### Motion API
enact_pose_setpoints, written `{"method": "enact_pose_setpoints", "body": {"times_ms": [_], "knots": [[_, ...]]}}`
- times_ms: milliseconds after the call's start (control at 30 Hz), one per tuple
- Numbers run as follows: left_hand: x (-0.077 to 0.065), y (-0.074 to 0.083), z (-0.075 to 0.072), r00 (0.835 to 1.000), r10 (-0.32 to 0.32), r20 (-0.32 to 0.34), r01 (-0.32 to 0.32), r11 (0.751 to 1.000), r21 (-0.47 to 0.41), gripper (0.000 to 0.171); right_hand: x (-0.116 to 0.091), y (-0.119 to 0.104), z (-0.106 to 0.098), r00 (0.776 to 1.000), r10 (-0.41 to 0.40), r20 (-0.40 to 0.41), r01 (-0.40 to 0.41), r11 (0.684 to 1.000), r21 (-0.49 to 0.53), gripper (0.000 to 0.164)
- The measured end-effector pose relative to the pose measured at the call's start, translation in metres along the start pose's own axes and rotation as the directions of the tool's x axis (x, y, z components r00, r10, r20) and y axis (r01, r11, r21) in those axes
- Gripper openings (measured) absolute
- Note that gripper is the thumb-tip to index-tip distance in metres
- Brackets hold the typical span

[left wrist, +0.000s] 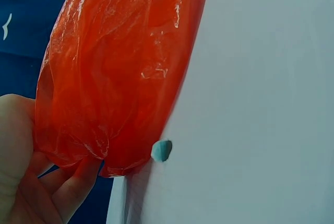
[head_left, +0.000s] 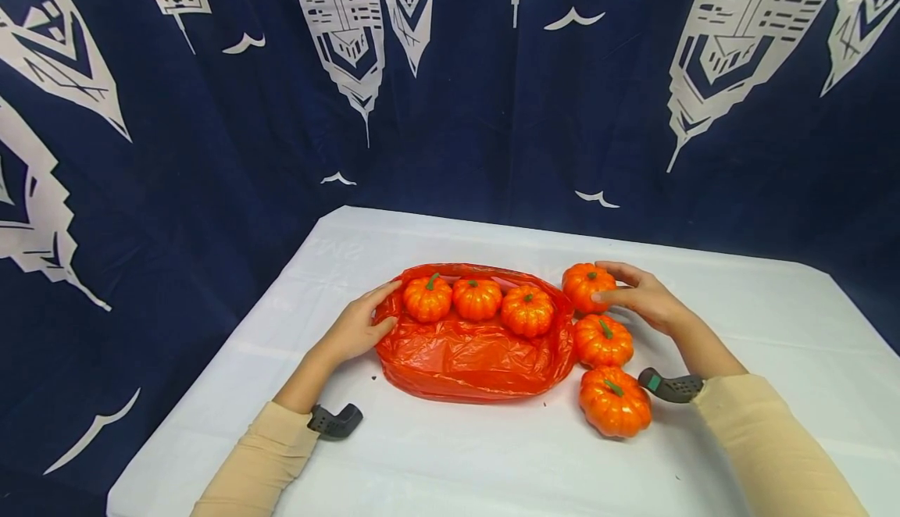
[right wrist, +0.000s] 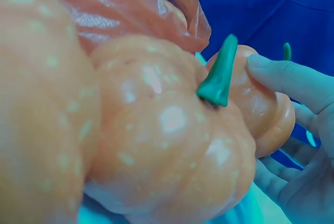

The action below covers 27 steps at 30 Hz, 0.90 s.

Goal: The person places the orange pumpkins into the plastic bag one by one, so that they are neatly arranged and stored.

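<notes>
A red plastic bag (head_left: 450, 349) lies opened out on the table, with three small orange pumpkins, one of them a pumpkin (head_left: 477, 300) in the middle, in a row along its far side. My left hand (head_left: 360, 327) holds the bag's left edge; in the left wrist view its fingers (left wrist: 73, 192) curl around the red film. At the bag's far right corner, my right hand (head_left: 647, 298) grips a pumpkin (head_left: 585, 287) between thumb and fingers. Nearer to me, a second pumpkin (head_left: 603, 341) and a third pumpkin (head_left: 615, 402) stand beside the bag. The right wrist view shows the gripped pumpkin (right wrist: 255, 104) partly hidden behind another.
A white cloth covers the table (head_left: 450, 462). Behind it hangs a dark blue curtain (head_left: 464, 150) with white building prints. Both wrists wear dark straps, and the right strap (head_left: 671, 386) is close to the nearest pumpkin.
</notes>
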<state>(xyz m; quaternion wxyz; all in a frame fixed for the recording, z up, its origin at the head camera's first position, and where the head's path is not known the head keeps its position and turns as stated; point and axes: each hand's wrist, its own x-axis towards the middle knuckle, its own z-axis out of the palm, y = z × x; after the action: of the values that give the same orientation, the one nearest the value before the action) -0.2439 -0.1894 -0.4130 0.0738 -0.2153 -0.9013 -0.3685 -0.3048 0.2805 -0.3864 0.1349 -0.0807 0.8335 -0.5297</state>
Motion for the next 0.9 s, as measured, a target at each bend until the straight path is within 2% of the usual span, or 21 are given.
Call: {"method": "enact_pose_setpoints", "body": {"times_ms": [467, 900], "knots": [[0.000, 0.002, 0.000, 1.000, -0.004, 0.006, 0.004, 1.000, -0.002, 0.059, -0.016, -0.017, -0.001, 0.997, -0.078, -0.009, 0.079, 0.994, 0.075, 0.071], [0.000, 0.001, -0.001, 1.000, -0.012, 0.015, 0.013, 1.000, -0.010, 0.059, -0.030, -0.034, 0.009, 0.982, -0.187, 0.012, 0.181, 0.965, 0.189, 0.050]]}}
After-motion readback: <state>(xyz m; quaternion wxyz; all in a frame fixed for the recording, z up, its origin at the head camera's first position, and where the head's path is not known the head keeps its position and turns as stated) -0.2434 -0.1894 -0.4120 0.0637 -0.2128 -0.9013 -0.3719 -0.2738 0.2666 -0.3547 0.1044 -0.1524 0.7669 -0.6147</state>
